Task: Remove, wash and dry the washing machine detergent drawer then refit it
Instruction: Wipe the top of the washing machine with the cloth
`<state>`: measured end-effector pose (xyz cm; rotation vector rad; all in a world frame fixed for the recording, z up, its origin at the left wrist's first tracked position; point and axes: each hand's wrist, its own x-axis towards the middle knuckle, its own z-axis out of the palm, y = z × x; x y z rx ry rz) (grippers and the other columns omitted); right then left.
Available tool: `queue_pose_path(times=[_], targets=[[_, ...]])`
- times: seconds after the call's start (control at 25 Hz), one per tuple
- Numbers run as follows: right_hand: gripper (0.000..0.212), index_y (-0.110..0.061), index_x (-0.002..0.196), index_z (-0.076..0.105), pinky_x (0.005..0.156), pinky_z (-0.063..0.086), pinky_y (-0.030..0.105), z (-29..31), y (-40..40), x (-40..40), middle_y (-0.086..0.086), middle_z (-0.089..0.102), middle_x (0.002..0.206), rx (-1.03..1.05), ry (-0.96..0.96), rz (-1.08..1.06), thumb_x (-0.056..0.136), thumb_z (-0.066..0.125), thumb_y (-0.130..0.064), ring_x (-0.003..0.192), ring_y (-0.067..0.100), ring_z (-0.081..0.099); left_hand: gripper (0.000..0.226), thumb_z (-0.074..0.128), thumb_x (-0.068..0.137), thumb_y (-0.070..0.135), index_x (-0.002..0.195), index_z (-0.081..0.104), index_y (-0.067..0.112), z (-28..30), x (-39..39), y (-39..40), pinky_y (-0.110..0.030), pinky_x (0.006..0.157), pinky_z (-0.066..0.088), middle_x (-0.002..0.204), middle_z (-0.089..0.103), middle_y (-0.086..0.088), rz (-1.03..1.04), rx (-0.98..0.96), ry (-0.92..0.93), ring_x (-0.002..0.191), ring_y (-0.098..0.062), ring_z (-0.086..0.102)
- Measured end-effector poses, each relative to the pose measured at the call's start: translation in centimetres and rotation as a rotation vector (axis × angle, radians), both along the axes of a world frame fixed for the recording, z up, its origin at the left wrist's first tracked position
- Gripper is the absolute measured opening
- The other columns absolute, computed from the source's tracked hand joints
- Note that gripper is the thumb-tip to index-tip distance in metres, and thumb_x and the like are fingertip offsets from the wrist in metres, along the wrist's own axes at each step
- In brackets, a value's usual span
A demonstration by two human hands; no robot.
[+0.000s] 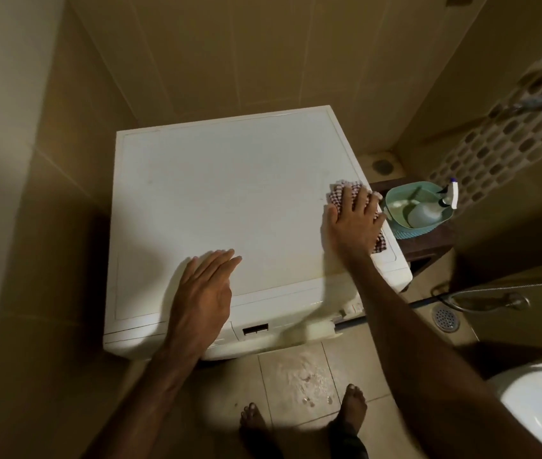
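machine: white boxy front-loading washing machine (229, 193) against the beige tiled wall, flat matte top with a shallow raised border, rounded plastic edges.
drawer: white plastic detergent drawer (321, 327) on the front panel, right of a small dark rectangular slot (255, 329); its front looks to stick out a little from the panel, can't tell how far. Inside not visible.
right hand: right hand (352, 220) flat on a red-and-white checked woven cloth (340, 193), fingers spread, pressing it onto the machine top at the right edge. Cloth bunched, showing beyond the fingertips and under the heel of the hand.
left hand: left hand (203, 293) palm down on the near part of the top, fingers straight and close together, holding nothing.
basin: pale green oval plastic basin (395, 200) with a perforated lower rim, on a dark wooden stand (428, 243) just right of the machine.
bottle: translucent white plastic spray bottle (435, 210) lying in the basin, nozzle tipped blue.
floor: beige glossy tiles, wet patch (302, 376) in front of the machine, bare feet just behind it.
drain: round perforated metal floor drain (446, 319) to the right, flexible metal hose (495, 286) curving above it.
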<state>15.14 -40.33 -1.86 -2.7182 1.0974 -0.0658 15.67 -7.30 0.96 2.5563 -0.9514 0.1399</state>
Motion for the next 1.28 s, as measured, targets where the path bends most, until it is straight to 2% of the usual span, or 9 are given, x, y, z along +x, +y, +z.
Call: queue_pose_path(times=[0.12,0.24,0.4,0.48,0.64,0.84,0.96,1.08,1.28], targets=[[0.064,-0.024,0.161,0.031,0.120,0.025,0.063,-0.6,7.4,4.3,0.013,0.024,0.170,-0.010,-0.022,0.317,0.105,0.028,-0.055,0.156,0.040,0.020,0.049,0.047,0.095,0.007,0.142,0.058,0.019,-0.4,0.9,2.7,-0.045,0.121,0.030,0.149,0.055,0.003,0.087,-0.031,0.070,0.139,-0.018,0.050],[0.061,-0.027,0.162,0.032,0.122,0.023,0.061,-1.8,17.7,0.9,0.009,0.022,0.172,-0.027,-0.024,0.678,0.107,0.031,-0.053,0.158,0.035,0.015,0.055,0.055,0.091,-0.003,0.144,0.055,0.013,-0.2,0.8,3.3,-0.047,0.120,0.033,0.149,0.056,-0.004,0.128,-0.024,0.092,0.137,-0.023,0.052],[0.060,-0.029,0.164,0.025,0.122,0.020,0.062,-1.4,18.9,-5.5,0.006,0.018,0.173,-0.052,-0.046,0.834,0.109,0.028,-0.052,0.160,0.032,0.012,0.051,0.042,0.091,0.011,0.137,0.061,0.014,-0.1,0.0,2.5,-0.049,0.117,0.035,0.140,0.064,-0.005,0.053,0.028,0.078,0.132,-0.025,0.057],[0.061,-0.030,0.165,0.023,0.120,0.021,0.066,-1.5,15.5,-8.2,0.006,0.016,0.174,-0.099,-0.012,0.749,0.109,0.026,-0.055,0.160,0.033,0.011,0.048,0.042,0.092,0.016,0.135,0.064,0.018,-0.2,-1.0,1.3,-0.048,0.117,0.034,0.137,0.066,0.000,0.012,0.068,0.090,0.134,-0.022,0.056],[0.063,-0.033,0.165,0.016,0.121,0.017,0.071,-1.3,6.7,-13.8,0.004,0.008,0.174,-0.051,0.061,0.321,0.107,0.018,-0.059,0.160,0.034,0.005,0.040,0.051,0.093,0.018,0.127,0.069,0.025,-0.1,-3.2,-2.3,-0.043,0.114,0.037,0.132,0.068,0.009,-0.049,0.011,0.146,0.131,-0.017,0.057],[0.058,-0.028,0.163,0.024,0.112,0.043,0.062,0.7,0.2,-15.4,0.013,0.019,0.171,0.119,0.036,-0.010,0.110,0.030,-0.050,0.151,0.046,0.027,0.033,0.055,0.094,0.014,0.121,0.072,0.022,2.0,-5.7,-8.5,-0.036,0.106,0.047,0.122,0.073,0.008,-0.104,-0.101,0.248,0.117,-0.017,0.065],[0.053,-0.022,0.159,0.036,0.109,0.045,0.056,0.5,-1.8,-15.0,0.017,0.040,0.158,0.451,-0.253,-0.267,0.110,0.035,-0.044,0.138,0.043,0.045,0.031,0.060,0.098,0.014,0.124,0.071,0.023,4.0,-7.4,-12.4,-0.027,0.100,0.045,0.122,0.073,0.010,-0.105,-0.119,0.345,0.113,-0.013,0.063],[0.048,-0.022,0.152,0.049,0.116,0.041,0.050,2.3,-3.5,-15.9,0.005,0.058,0.143,0.913,-0.647,-0.495,0.109,0.043,-0.044,0.135,0.027,0.053,0.027,0.059,0.101,0.027,0.125,0.071,0.024,5.5,-8.5,-16.7,-0.029,0.099,0.052,0.121,0.074,0.010,-0.065,-0.157,0.538,0.109,-0.009,0.066],[0.041,-0.019,0.146,0.056,0.111,0.049,0.040,5.7,-6.9,-18.3,0.003,0.065,0.137,1.134,-0.865,-0.552,0.109,0.050,-0.037,0.123,0.018,0.063,0.025,0.063,0.095,0.048,0.112,0.074,0.032,7.1,-10.8,-26.1,-0.035,0.096,0.057,0.105,0.076,0.016,-0.033,-0.309,0.956,0.100,-0.003,0.069]])
